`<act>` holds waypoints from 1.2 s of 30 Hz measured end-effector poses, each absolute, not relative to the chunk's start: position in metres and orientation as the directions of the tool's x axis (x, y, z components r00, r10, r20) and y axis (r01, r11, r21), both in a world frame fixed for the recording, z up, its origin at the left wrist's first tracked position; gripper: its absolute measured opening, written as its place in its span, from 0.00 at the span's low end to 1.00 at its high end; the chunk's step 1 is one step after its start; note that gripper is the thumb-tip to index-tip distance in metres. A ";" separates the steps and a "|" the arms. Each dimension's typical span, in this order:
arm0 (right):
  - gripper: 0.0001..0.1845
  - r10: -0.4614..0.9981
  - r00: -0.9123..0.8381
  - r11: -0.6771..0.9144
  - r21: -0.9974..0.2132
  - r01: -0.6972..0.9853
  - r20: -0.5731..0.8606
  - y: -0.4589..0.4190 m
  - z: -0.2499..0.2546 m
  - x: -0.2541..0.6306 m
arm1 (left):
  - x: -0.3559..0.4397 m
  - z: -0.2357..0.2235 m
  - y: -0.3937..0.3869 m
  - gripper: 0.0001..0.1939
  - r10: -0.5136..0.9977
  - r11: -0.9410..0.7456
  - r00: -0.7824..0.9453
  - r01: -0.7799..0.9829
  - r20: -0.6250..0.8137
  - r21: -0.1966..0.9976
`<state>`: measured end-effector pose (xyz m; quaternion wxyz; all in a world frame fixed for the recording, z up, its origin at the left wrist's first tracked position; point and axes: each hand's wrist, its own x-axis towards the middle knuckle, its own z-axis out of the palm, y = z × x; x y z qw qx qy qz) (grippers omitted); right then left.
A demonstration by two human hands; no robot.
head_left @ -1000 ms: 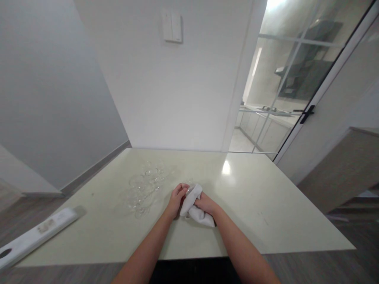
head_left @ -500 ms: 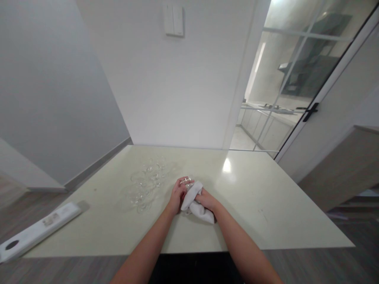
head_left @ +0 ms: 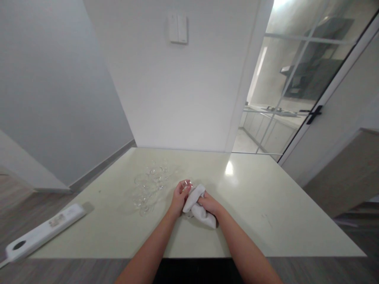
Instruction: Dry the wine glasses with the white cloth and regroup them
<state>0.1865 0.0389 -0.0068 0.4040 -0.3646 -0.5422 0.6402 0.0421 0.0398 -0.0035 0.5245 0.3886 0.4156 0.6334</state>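
Observation:
My left hand [head_left: 179, 195] is closed around a small clear glass [head_left: 186, 184] held just above the pale table [head_left: 266, 213]. My right hand [head_left: 208, 204] grips a white cloth [head_left: 197, 205] and presses it against the glass. Both hands meet near the middle of the table. To the left of my left hand stand several more clear glasses [head_left: 149, 185] in a cluster, hard to make out against the tabletop.
A long white flat device [head_left: 44, 232] lies at the table's left front corner, sticking out over the edge. A white wall with a light switch [head_left: 178, 28] rises behind the table. A glass door with a black handle [head_left: 314, 114] stands at the right.
The hands stay together on the glass and cloth, with slight shifts of fingers and cloth. The view has shifted a little; the glass now shows more above my left fingers.

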 end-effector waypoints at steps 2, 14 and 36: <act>0.18 0.932 -0.352 -0.159 -0.972 -0.171 -0.091 0.041 -0.008 0.185 | 0.041 -0.005 0.042 0.27 0.985 -0.080 -0.172 -0.426 0.006 0.901; 0.21 0.946 -0.111 -0.301 -0.705 -0.642 -0.303 0.062 -0.002 0.200 | 0.030 -0.002 0.047 0.22 0.977 -0.125 -0.212 -0.633 -0.016 0.764; 0.11 0.999 0.036 0.001 -0.941 -0.337 -0.012 0.064 -0.016 0.196 | 0.051 -0.010 0.014 0.29 0.610 -0.776 0.333 0.433 0.719 0.459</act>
